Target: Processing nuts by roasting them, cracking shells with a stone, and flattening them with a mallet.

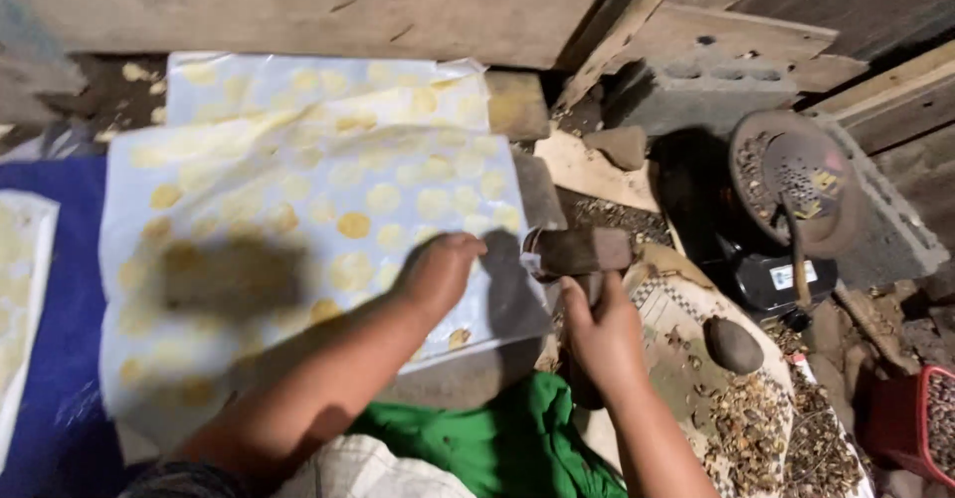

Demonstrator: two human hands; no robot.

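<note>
— Left hand?
— Frame centre, grip curled, pressing on plastic sheet over yellow discs.
— Right hand?
— Just right of it, grip wrapped tight round mallet handle; head beside sheet's right edge.
— Lower right?
— Dark stone on woven tray.

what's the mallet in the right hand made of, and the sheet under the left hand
Mallet: looks like dark, worn wood, a matte cylindrical head with a pale band at one end; the right hand grips its handle. Sheet: likely thin glossy plastic film, whitish and wrinkled, yellow discs showing through it; the left hand presses on it.
</note>
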